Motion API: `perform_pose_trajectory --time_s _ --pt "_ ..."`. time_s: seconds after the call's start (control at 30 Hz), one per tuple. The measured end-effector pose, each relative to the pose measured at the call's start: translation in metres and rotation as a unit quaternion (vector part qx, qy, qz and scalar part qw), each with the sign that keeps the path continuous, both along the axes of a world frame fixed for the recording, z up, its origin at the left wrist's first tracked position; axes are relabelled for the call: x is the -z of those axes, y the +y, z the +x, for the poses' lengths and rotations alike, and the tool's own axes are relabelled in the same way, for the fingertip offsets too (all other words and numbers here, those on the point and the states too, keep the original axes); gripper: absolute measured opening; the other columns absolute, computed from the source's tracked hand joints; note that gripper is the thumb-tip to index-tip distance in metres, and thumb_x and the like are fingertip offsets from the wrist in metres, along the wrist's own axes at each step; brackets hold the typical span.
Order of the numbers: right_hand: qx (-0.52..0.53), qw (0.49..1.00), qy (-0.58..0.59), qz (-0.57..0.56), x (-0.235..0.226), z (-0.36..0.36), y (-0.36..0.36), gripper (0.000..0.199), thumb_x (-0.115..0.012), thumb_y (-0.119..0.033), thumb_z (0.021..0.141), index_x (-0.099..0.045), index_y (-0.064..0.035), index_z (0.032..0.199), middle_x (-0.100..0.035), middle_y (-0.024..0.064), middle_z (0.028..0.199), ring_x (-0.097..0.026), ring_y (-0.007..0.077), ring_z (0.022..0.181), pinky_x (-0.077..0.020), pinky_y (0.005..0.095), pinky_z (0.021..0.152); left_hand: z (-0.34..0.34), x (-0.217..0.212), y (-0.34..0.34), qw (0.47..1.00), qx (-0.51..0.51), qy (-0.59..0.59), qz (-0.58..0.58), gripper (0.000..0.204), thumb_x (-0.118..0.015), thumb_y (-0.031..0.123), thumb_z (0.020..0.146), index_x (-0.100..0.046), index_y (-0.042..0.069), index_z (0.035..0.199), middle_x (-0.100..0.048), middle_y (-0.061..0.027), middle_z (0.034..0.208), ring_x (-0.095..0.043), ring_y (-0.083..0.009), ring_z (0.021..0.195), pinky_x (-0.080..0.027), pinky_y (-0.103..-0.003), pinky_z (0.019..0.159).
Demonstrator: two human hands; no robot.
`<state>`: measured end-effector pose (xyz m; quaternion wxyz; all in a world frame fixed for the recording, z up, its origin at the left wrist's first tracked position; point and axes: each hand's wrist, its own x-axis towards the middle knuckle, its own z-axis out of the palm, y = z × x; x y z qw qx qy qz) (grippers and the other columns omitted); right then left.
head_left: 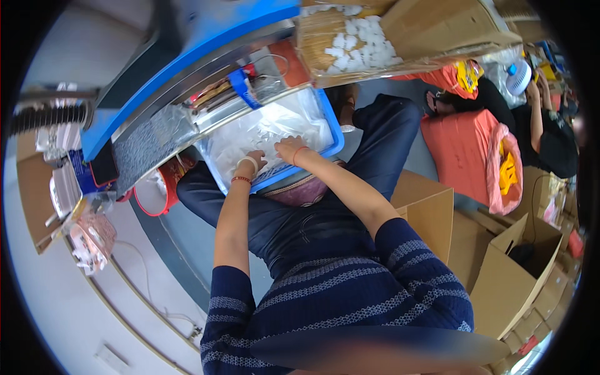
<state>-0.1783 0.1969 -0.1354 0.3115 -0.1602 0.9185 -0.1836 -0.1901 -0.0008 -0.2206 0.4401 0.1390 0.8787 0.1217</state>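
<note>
Both hands in blue bin on lap, sorting white bits.
L hand (253,161) & R hand (290,149) rest near the bin (334,134) front edge on clear bag of white pieces (269,128); grip unclear, fingers half hidden. Risk, imo: bin tips off knees, bag tears, pieces spill.

This looks like a small packing workshop. Open brown cardboard boxes (509,275) crowd the floor at the right, another brown carton heaped with small white pieces (362,37) sits at the top, a blue-framed metal machine (187,69) stands at the upper left, and a second seated person (544,119) works among orange plastic bags (465,153).
</note>
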Motion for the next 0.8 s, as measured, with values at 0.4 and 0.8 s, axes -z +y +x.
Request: perform_pose_trajectory --time_s 0.4,0.8 --pt "-0.072 0.996 -0.052 -0.021 0.002 -0.004 -0.016 0.027 -0.062 -0.031 0.087 -0.07 -0.0083 0.1 -0.068 0.0165 0.107 -0.064 0.0358 0.102 -0.0506 0.0466 0.087 0.005 -0.006 -0.011 1.0 0.003 0.006 -0.018 0.043 -0.07 0.028 0.083 -0.063 0.008 0.12 -0.063 -0.0185 0.121 -0.059 -0.0345 0.113 -0.047 -0.04 0.098" --pt "-0.234 0.958 -0.12 0.113 0.052 -0.05 -0.021 0.027 -0.056 -0.017 0.087 -0.07 -0.005 0.106 -0.066 0.0175 0.117 -0.065 0.0339 0.104 -0.0521 0.0423 0.088 0.01 -0.022 -0.009 0.998 -0.068 0.01 -0.003 0.041 -0.069 0.024 0.082 -0.062 0.007 0.119 -0.063 -0.0195 0.119 -0.059 -0.035 0.114 -0.047 -0.042 0.098"
